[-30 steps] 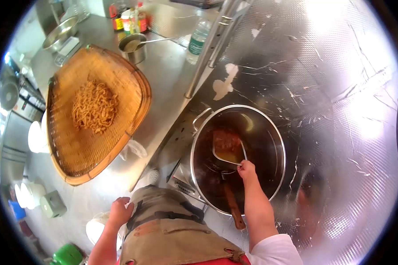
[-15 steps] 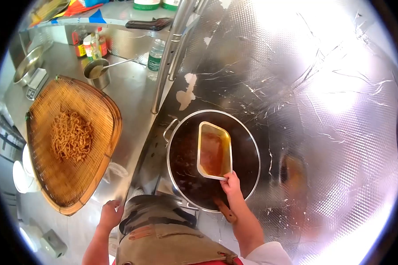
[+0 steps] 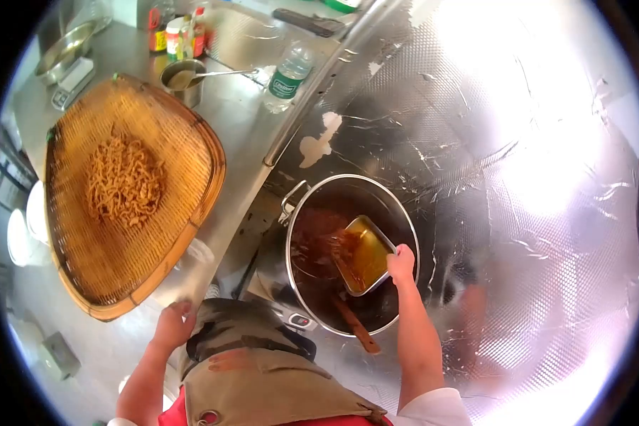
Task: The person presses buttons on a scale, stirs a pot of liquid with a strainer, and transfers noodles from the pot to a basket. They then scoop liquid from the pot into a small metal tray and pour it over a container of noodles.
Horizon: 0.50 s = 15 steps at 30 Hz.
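My right hand [image 3: 400,264] grips the rim of a rectangular metal tray [image 3: 373,259]. The tray is tilted down to the left inside a large steel pot [image 3: 413,234], and reddish-brown liquid [image 3: 342,245] runs from it into the dark liquid in the pot. A wooden paddle handle [image 3: 358,330] leans over the pot's near rim. My left hand [image 3: 175,324] is by the edge of the steel counter [image 3: 227,206], fingers curled in, with nothing visible in it. Close by lies a wide bamboo tray [image 3: 184,163] bearing a heap of brown noodle-like strips [image 3: 124,181].
On the counter's far side are a small steel pot [image 3: 183,84] with a ladle, a water bottle [image 3: 289,77], several sauce bottles [image 3: 184,35], a scale [image 3: 73,82] and a metal bowl [image 3: 67,51]. Scratched metal sheeting [image 3: 518,234] covers the right side.
My right hand has lowered the tray into the pot and tipped it left; its liquid now pours out. The view has shifted, while my left hand stays near the counter edge.
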Each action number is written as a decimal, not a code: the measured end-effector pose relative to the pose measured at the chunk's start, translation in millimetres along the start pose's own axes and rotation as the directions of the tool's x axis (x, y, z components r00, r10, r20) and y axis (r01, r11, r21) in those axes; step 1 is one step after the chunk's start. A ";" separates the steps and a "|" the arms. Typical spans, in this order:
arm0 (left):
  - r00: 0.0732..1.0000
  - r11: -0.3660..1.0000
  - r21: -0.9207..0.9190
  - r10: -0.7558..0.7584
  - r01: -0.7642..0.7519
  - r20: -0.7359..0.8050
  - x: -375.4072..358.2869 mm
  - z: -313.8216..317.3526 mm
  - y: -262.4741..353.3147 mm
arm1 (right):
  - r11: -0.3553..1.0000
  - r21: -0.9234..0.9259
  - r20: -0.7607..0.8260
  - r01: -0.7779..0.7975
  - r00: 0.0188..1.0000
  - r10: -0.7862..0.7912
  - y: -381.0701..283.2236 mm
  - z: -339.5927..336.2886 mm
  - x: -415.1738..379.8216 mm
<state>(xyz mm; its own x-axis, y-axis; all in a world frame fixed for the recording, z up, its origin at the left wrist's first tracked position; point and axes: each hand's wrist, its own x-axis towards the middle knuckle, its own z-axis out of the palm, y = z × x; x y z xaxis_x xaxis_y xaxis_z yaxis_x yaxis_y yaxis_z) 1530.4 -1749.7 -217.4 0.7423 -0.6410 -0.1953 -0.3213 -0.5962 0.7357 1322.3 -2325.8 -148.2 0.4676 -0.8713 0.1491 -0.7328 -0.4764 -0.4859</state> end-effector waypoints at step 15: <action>0.998 0.999 0.041 -0.030 0.028 0.052 3.1 18.1 -14.4 | 0.735 -0.482 0.326 0.478 0.876 -0.356 -113.0 -19.5 -9.1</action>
<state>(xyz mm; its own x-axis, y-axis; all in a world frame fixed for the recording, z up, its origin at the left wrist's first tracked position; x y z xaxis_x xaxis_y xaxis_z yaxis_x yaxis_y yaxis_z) 1526.6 -1751.8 -240.3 0.7199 -0.6471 -0.2511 -0.3245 -0.6335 0.7025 1391.3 -2266.3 -77.9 0.8313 -0.5553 0.0227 -0.5532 -0.8229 0.1294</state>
